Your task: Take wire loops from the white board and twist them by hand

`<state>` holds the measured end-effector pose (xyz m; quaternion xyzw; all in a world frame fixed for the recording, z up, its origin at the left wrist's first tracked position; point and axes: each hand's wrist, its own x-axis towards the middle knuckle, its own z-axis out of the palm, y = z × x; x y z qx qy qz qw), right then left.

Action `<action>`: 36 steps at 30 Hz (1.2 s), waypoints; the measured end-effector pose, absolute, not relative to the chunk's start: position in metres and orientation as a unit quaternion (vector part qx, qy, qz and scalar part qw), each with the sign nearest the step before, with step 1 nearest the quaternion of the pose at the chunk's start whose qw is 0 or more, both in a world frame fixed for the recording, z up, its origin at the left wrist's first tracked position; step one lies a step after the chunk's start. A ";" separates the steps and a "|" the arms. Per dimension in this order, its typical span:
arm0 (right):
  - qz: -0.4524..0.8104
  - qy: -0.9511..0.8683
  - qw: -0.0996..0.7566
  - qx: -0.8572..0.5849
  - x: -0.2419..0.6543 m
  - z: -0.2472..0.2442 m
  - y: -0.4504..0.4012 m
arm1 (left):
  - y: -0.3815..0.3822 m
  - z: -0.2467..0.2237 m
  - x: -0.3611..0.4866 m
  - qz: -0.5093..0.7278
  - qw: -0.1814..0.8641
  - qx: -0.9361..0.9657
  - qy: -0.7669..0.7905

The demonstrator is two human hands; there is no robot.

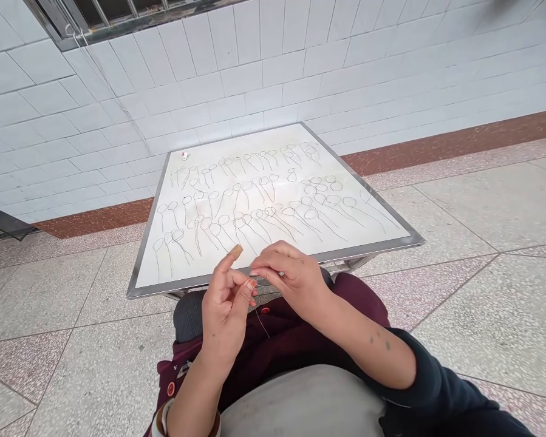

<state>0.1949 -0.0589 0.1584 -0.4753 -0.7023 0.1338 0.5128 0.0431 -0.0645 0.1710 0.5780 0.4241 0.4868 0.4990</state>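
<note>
My left hand [229,297] pinches a thin dark wire [262,323] between thumb and fingers, above my lap. One finger of that hand points up, with a tan wrap on its tip. My right hand [288,273] meets it from the right, its thumb and fingers pressed together on the same wire near the left fingertips. The wire's loose end hangs below the hands; its upper part is mostly hidden by the fingers. Just beyond, several looped wires [311,214] with long tails lie in rough rows on a white tabletop [249,145].
The table has a grey metal edge [377,246] close in front of my knees. A small white-and-red item [185,156] sits at its far left corner. Behind stands a white tiled wall [236,79] with a barred window [118,12]. Speckled stone floor [118,352] surrounds the table.
</note>
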 end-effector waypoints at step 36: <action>0.029 -0.669 0.552 -0.497 0.184 0.145 -0.059 | -0.072 0.169 0.051 0.529 0.513 0.537 0.410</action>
